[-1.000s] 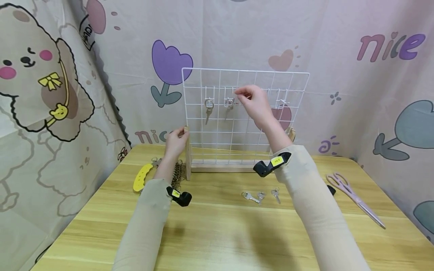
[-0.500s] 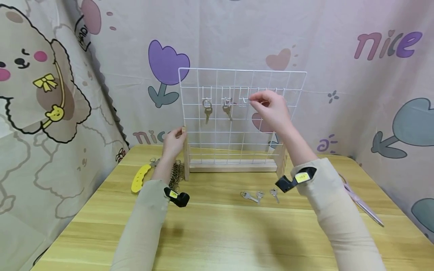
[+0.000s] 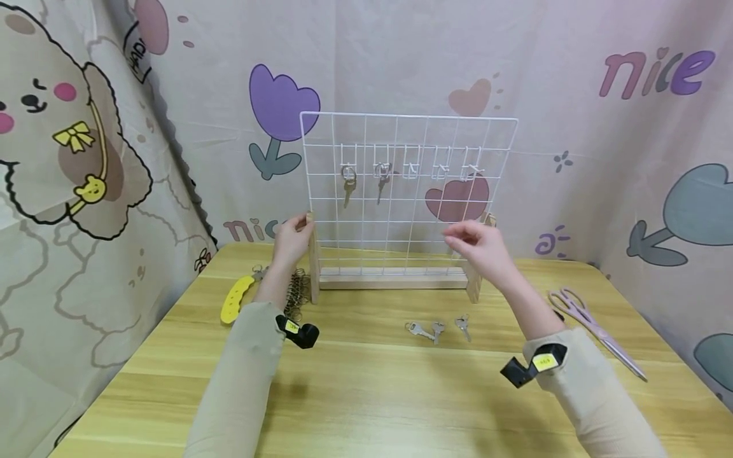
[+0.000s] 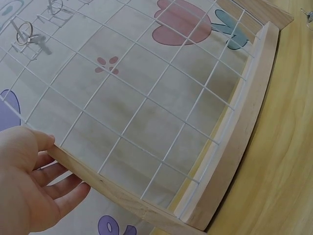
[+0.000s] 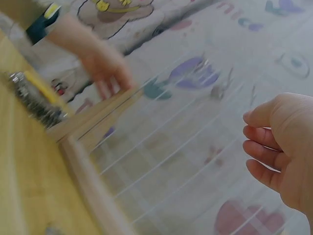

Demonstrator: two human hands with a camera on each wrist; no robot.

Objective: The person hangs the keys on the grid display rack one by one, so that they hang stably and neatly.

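Note:
A white wire grid rack (image 3: 389, 222) stands on a wooden base (image 3: 395, 281) in the head view. My left hand (image 3: 291, 242) pinches the top of its left wooden upright (image 3: 313, 267); the left wrist view has the thumb on the wood (image 4: 105, 186) and the fingers behind. My right hand (image 3: 483, 251) is in front of the grid's lower right part, fingers loosely bent and holding nothing. One ringed key (image 3: 349, 187) hangs from the leftmost white hook, another key (image 3: 383, 184) from the second. The three hooks to the right, including the middle hook (image 3: 410, 170), carry no keys.
Several loose keys (image 3: 420, 331) lie on the wooden table (image 3: 366, 394) in front of the rack. Left of the rack are a yellow-handled tool (image 3: 236, 300) and a heap of metal rings (image 3: 296, 296). Pink-handled scissors (image 3: 598, 331) lie at the right.
My right hand has left the second hook, passed along the hooks to the right, and dropped lower. The key on the second hook has swung. My left hand has stayed on the upright.

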